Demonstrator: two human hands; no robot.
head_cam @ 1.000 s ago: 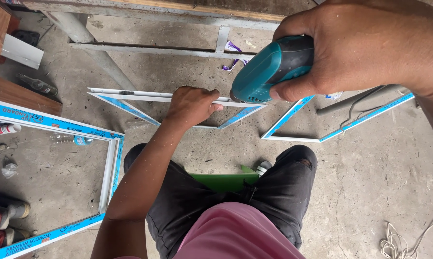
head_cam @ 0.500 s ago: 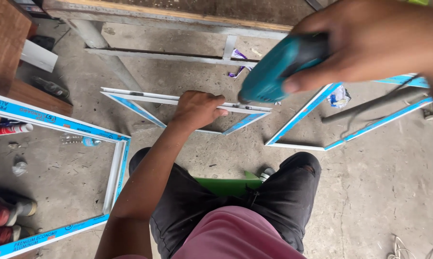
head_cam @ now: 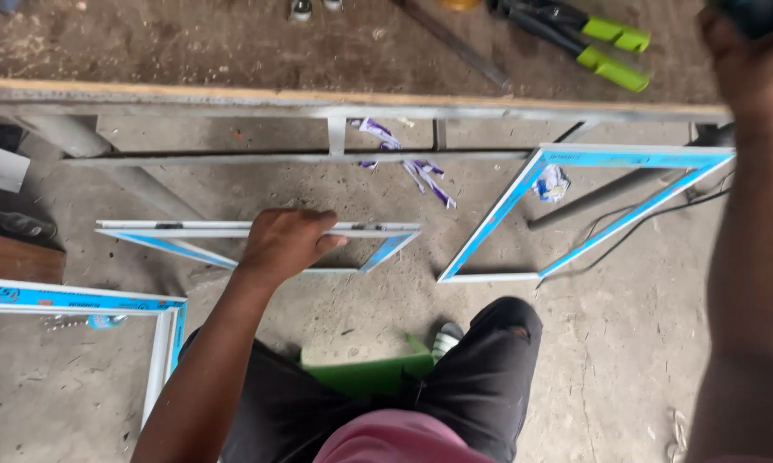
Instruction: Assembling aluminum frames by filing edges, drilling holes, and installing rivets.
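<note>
- Sitting over a concrete floor (head_cam: 644, 360), the person is facing a long workbench (head_cam: 232, 94) running across the top.
- A second blue-edged frame (head_cam: 489, 225) is lying on the floor off to the right.
- The left hand (head_cam: 284, 244) is gripping the small white frame (head_cam: 386, 230), fingers curled over its top rail, out on the floor ahead of the knees.
- The right hand (head_cam: 751, 60) is hanging at the top right corner, blurry, so can't tell its grip.
- Green-handled cutters (head_cam: 605, 47) are resting near the bench's far right.

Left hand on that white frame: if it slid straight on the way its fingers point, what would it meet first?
The left hand points right along the white frame, so probably that frame's right corner first; depth is unclear.
</note>
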